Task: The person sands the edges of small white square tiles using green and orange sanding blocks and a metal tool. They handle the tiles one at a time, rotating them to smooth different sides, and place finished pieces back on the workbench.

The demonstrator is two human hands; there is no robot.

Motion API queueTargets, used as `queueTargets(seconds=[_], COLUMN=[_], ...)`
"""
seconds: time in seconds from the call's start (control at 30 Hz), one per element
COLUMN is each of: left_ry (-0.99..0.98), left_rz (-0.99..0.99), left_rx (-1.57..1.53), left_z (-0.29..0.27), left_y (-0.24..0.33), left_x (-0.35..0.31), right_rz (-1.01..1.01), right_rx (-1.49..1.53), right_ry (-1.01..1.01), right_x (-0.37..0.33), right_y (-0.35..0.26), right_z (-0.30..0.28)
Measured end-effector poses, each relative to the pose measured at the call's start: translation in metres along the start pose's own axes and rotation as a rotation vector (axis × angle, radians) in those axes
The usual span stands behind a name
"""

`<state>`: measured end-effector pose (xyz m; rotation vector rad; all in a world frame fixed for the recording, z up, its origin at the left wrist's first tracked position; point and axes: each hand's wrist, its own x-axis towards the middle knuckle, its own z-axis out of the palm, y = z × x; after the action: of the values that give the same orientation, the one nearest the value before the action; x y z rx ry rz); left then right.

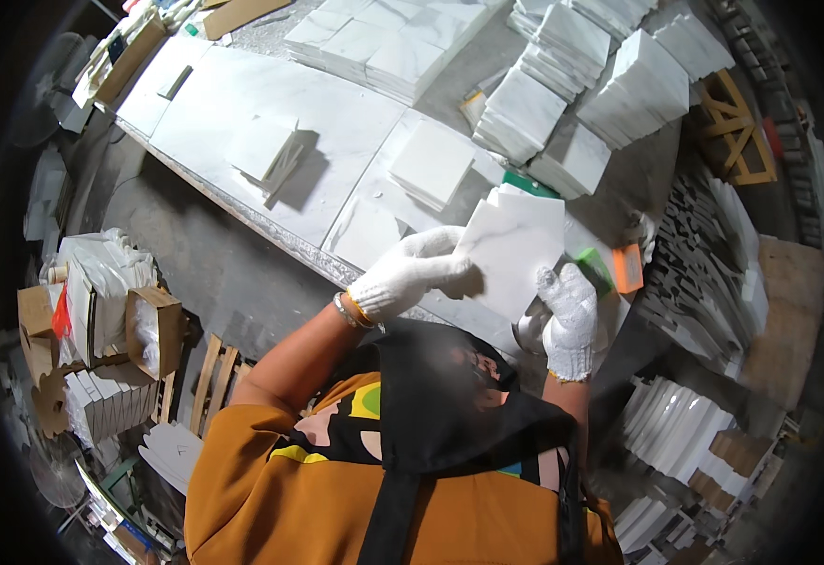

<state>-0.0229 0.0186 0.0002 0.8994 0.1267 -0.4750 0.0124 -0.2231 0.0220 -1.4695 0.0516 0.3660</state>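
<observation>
In white knitted gloves, both my hands hold a square white marble tile (511, 250) tilted up over the near side of the table. My left hand (416, 270) pinches its left edge. My right hand (570, 315) closes on its lower right corner, thumb on the face. Corners of other tiles show along its top edge; I cannot tell whether these are held too. Beside my right hand lie a green block (595, 270) and an orange block (627, 268). A low stack of tiles (432, 162) stands just beyond the held tile.
The table has a white slab top (322, 127). A small tile stack (264, 151) sits left; leaning tile rows (522, 111) fill the far right. Large tile piles (393, 42) stand at the back. Cartons (153, 330) and a wooden pallet (209, 377) are at left, stacked pieces (680, 424) at right.
</observation>
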Motion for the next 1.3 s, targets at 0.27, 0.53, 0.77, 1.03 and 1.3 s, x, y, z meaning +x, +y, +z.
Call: queueTargets(seconds=[0.27, 0.53, 0.77, 1.03, 1.3], left_ry=[0.264, 0.571, 0.574, 0.812, 0.293], left_rz=[0.031, -0.019, -0.035, 0.231, 0.112], left_rx=[0.016, 0.351, 0.716, 1.467, 0.805], left_z=[-0.047, -0.136, -0.135, -0.103, -0.017], left_y=[0.008, 0.002, -0.009, 0.019, 0.007], left_x=[-0.028, -0.068, -0.054, -0.052, -0.001], right_rz=[0.088, 0.077, 0.070, -0.130, -0.346], right_rx=[-0.033, -0.021, -0.109, -0.516, -0.877], right_ry=[0.033, 0.092, 0.086, 0.253, 0.251], right_x=[-0.006, -0.015, -0.013, 0.001, 0.022], right_y=[-0.021, -0.003, -0.008, -0.010, 0.012], right_z=[-0.005, -0.031, -0.028, -0.029, -0.031])
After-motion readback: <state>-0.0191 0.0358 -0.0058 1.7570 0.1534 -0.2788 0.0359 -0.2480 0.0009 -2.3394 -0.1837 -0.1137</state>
